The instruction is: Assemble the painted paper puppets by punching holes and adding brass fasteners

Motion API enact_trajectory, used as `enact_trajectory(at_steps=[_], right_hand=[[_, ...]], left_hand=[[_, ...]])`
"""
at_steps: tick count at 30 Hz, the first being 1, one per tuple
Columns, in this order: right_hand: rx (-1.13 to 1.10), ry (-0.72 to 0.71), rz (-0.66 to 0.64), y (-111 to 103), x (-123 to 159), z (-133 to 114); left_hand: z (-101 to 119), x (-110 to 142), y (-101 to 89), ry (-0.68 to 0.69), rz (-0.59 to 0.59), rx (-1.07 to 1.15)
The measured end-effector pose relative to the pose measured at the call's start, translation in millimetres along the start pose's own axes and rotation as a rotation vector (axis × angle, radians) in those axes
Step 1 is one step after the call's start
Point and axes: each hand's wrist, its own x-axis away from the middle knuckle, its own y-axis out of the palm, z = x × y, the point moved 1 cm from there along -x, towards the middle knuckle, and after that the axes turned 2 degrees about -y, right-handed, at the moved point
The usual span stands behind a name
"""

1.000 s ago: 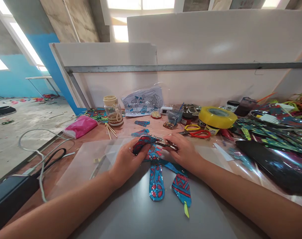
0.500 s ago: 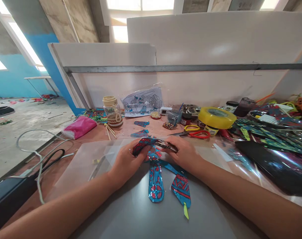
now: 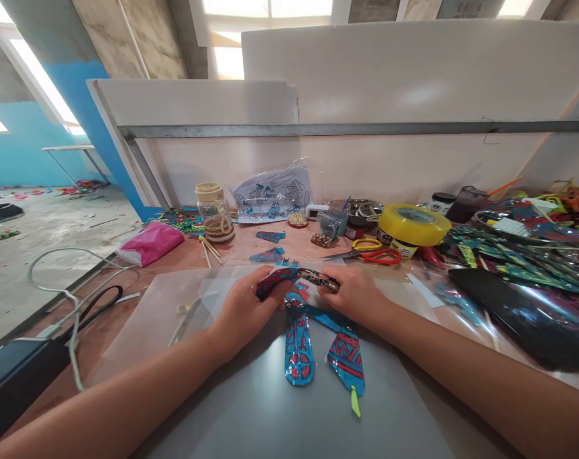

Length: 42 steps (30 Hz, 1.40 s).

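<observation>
Patterned piece (image 3: 278, 275), blue and red, one, curved; location: raised over the near middle of the desk (image 3: 244, 252), above a grey translucent sheet (image 3: 265, 414). Left hand (image 3: 244, 305), one: grip pinching the patterned piece between thumb and fingers. Right hand (image 3: 353, 293), one: grip closed around a metal hand tool (image 3: 318, 278), its head at the right edge of the patterned piece; whether the tool's jaws bite on it, cannot tell.

Lying on the sheet, below the hands: round-ended strip (image 3: 299, 350), blue with red motifs, pointing toward the wearer; to its right, pointed piece (image 3: 346, 360), blue and red, banded, with a yellow-green tab (image 3: 355, 401) at its tip.

Beyond the hands: two small patterned pieces (image 3: 271, 236), flat, one nearer than the other; wooden sticks (image 3: 210, 251), loose, beside a clear jar (image 3: 214, 215) with cream top; printed page (image 3: 271, 196) in clear plastic, leaning on the white panel (image 3: 213, 167); scissors (image 3: 383, 256), red-handled, near a yellow tape roll (image 3: 414, 224). Far left: pink bag (image 3: 153, 243). Far right: black item (image 3: 513, 315), glossy, long, beside piled strips (image 3: 523, 258)
</observation>
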Motion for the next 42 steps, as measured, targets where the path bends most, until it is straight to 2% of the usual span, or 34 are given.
enact_trajectory(at_steps=[7,13,17,22,31,34,38,42], right_hand=[[0.061,-0.116,0.002,-0.2,0.8,-7.1],[0.001,-0.142,0.002,1.4,1.8,-4.8],[-0.027,-0.183,0.013,1.1,3.2,-6.6],[0.051,-0.221,0.029,-1.3,3.4,-11.2],[0.159,-0.296,0.097,-3.0,4.4,-10.4],[0.147,-0.256,0.067,-3.1,3.6,-12.6],[0.118,-0.129,-0.014,-6.2,0.2,-14.2],[0.132,0.004,-0.094,-17.1,-8.2,-2.0]], left_hand=[[6.3,-2.8,-1.6,-0.091,0.065,0.115],[7.5,-2.6,-4.2,0.052,0.219,-0.1],[7.8,-2.4,-4.1,0.099,0.219,-0.131],[8.8,-5.1,-3.8,-0.009,0.213,-0.071],[8.0,-7.0,-4.2,-0.093,0.181,-0.065],[5.9,-9.0,-4.6,-0.11,0.16,-0.038],[1.8,-12.8,-5.6,-0.164,0.097,0.073],[-1.7,-16.1,-5.8,-0.204,0.062,0.158]])
